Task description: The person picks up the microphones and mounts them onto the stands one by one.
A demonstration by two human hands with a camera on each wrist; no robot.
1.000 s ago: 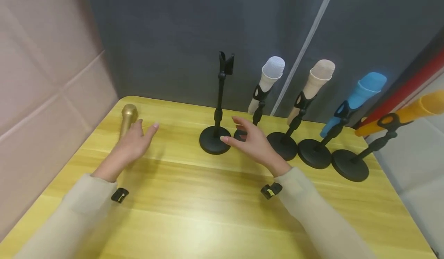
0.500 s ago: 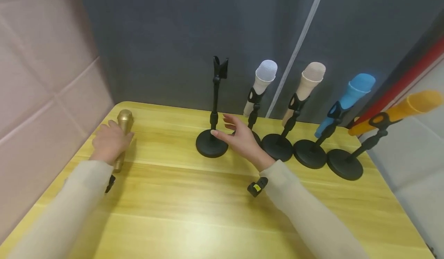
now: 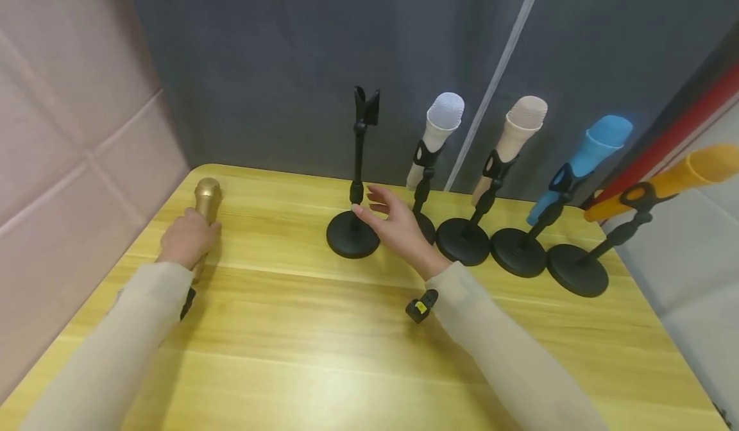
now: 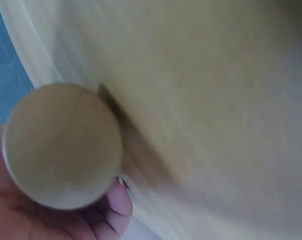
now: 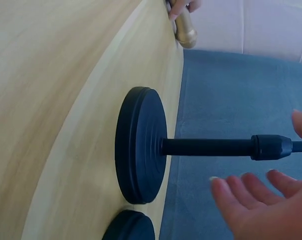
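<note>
A gold microphone (image 3: 208, 194) lies at the far left of the wooden table (image 3: 277, 328), its head towards the back. My left hand (image 3: 187, 237) grips its body from above. In the left wrist view, the fingers curl round the microphone behind its round butt end (image 4: 63, 145). Left of centre stands a black microphone stand (image 3: 358, 155) with a vacant clip on top. My right hand (image 3: 399, 229) is just right of that stand's pole, thumb and fingers spread and holding nothing. In the right wrist view, the pole (image 5: 210, 147) passes between thumb and fingers, apparently without contact.
To the right, black stands hold a white microphone (image 3: 441, 120), a beige microphone (image 3: 522, 120), a blue microphone (image 3: 603, 139) and an orange microphone (image 3: 687, 171). A dark grey panel (image 3: 260, 78) rises behind the table; a pale padded wall (image 3: 75, 136) borders the left side.
My left hand has moved from beside the gold microphone to over it and now grips it. The right hand has come slightly closer to the vacant stand, still spread.
</note>
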